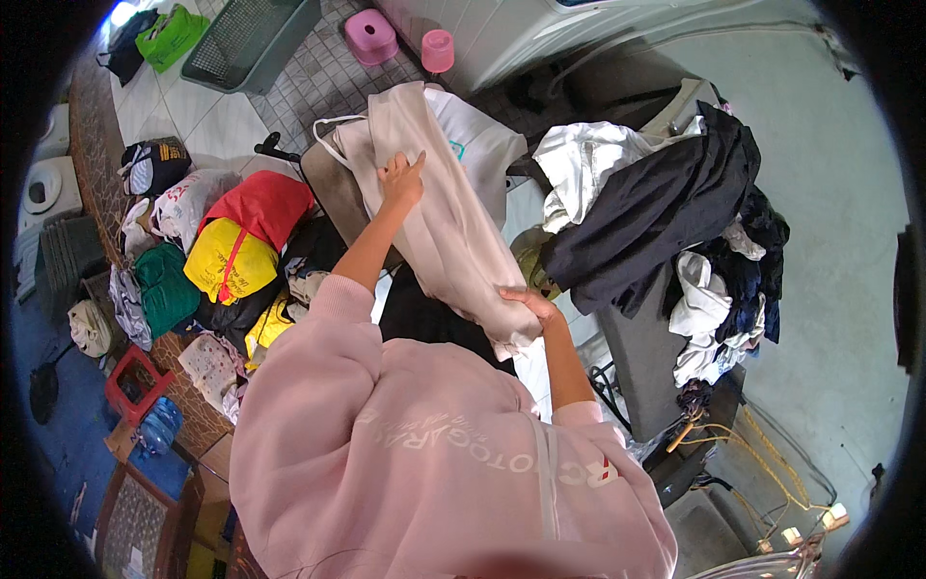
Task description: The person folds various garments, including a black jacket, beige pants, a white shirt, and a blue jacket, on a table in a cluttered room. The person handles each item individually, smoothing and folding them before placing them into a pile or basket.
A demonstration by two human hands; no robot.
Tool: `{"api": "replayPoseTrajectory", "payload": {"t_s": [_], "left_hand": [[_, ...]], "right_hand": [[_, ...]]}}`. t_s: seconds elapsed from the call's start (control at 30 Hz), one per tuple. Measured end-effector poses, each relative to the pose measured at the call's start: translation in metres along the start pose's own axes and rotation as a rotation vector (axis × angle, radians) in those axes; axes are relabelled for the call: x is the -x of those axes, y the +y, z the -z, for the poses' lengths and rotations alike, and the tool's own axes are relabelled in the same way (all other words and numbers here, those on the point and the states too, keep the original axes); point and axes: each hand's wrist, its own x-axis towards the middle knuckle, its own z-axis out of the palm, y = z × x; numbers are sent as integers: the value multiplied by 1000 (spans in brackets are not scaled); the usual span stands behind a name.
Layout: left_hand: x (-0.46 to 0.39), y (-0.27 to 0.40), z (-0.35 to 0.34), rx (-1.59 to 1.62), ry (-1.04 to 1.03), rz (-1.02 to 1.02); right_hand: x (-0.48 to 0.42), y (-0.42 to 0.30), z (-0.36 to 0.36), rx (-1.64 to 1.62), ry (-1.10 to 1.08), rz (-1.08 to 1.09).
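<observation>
A long beige cloth garment, folded lengthwise, stretches in front of me from the upper middle down towards my right side. My left hand lies on its upper part, the index finger extended and the others partly bent. Around its lower end is my right hand, thumb on top and fingers underneath, out of sight. The far end rests over a brown padded surface and a white fabric piece with a teal print. A white strap loops out beside it.
Dark and white clothes are heaped on my right, over a grey padded surface. On my left are a red bag, a yellow bag and other bundles. A grey basket and a pink stool stand beyond.
</observation>
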Motion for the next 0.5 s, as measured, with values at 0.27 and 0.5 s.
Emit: {"api": "replayPoseTrajectory", "payload": {"t_s": [0.27, 0.5], "left_hand": [[-34, 14, 1, -19, -84, 8], [-13, -20, -29, -10, -96, 134]], "right_hand": [[9, 22, 6, -95, -49, -50], [14, 16, 4, -73, -69, 58]]}}
